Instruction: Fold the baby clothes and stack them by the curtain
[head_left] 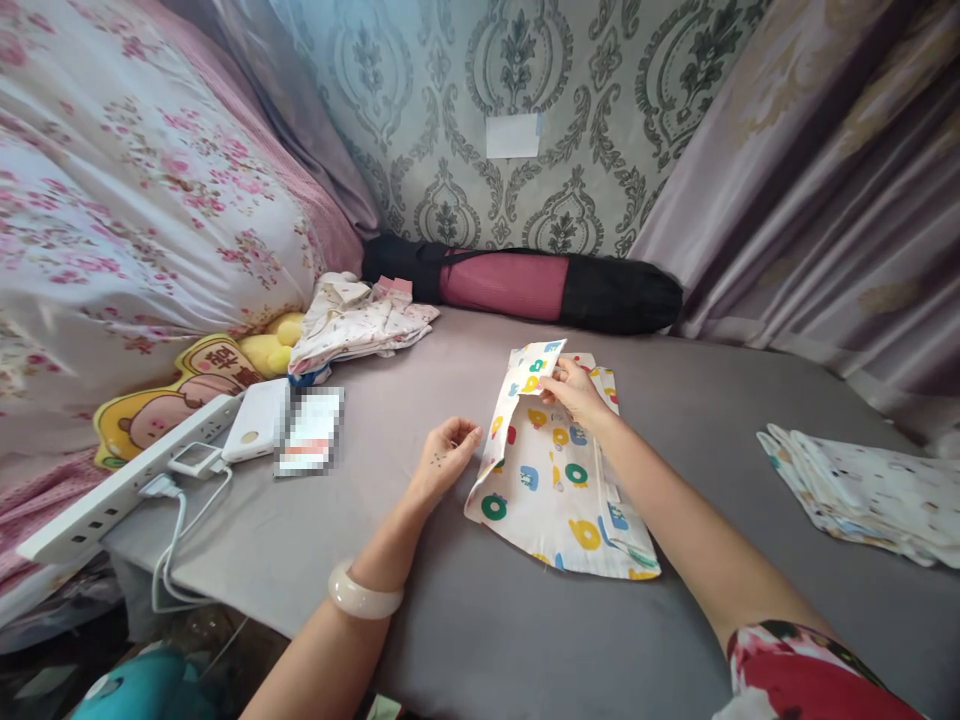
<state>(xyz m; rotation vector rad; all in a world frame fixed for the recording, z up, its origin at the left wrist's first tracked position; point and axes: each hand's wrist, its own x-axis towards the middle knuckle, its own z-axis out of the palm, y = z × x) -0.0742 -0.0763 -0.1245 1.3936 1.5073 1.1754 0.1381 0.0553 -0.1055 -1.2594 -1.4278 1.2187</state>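
Note:
A white garment (544, 480) with yellow, green, blue and red prints lies partly folded on the grey sheet. Its lower hem flares towards me, and one side flap is lifted and turned over near the top. My right hand (571, 392) pinches that flap between thumb and fingers at the upper part of the garment. Just beside the garment's left edge, my left hand (450, 455) has its fingers curled in, with nothing visible in them. A pale bangle circles the left wrist.
Folded printed cloths (862, 495) lie at the right, and a pile of clothes (360, 325) at the back left. A black and pink long bag (517, 285) runs along the wall. A power strip (127, 480), a white power bank (257, 420) and a blurred-out phone (310, 430) sit left.

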